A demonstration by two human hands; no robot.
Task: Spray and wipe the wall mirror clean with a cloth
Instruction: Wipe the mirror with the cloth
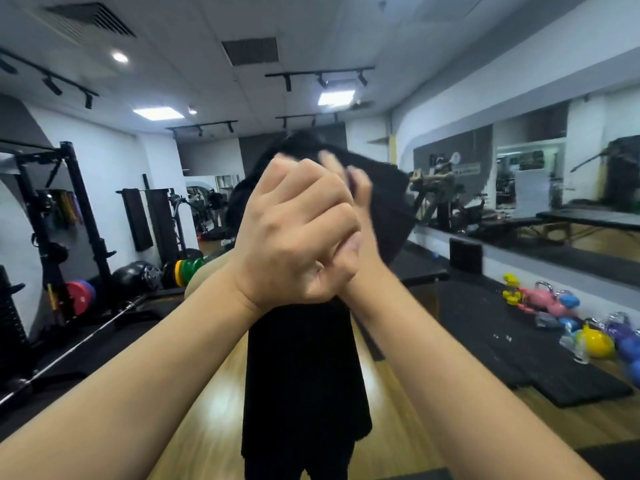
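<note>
A black cloth (304, 375) is gripped by the curled fingers (311, 188) of both hands, hanging below them; no writing is legible.

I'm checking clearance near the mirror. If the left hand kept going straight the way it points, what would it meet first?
Probably the black cloth: the left hand is raised with the right hand against it, and the cloth lies just beyond both. Depth past it is unclear.
</note>
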